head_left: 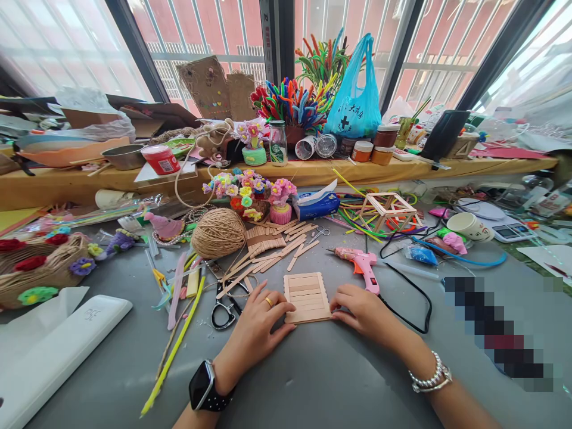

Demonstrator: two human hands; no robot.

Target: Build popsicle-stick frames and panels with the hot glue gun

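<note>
- Here, the left hand (259, 325) and right hand (364, 313) are lying spread, fingertips pressing the opposite edges of a craft-stick panel (307, 297), likely squaring it flat on the grey counter (313, 381).
- Pink glue gun (360, 262) is resting at 1 o'clock of the panel; scissors (226, 307) at 9.
- Loose sticks (268, 253) are lying at 11 o'clock.
- Jars (373, 146) on the sill: contents unclear.

Craft workshop by window: grey table (313, 381) strewn with popsicle sticks (268, 253), twine ball (218, 232), glue gun (360, 262), pipe-cleaner flowers (290, 104).
</note>
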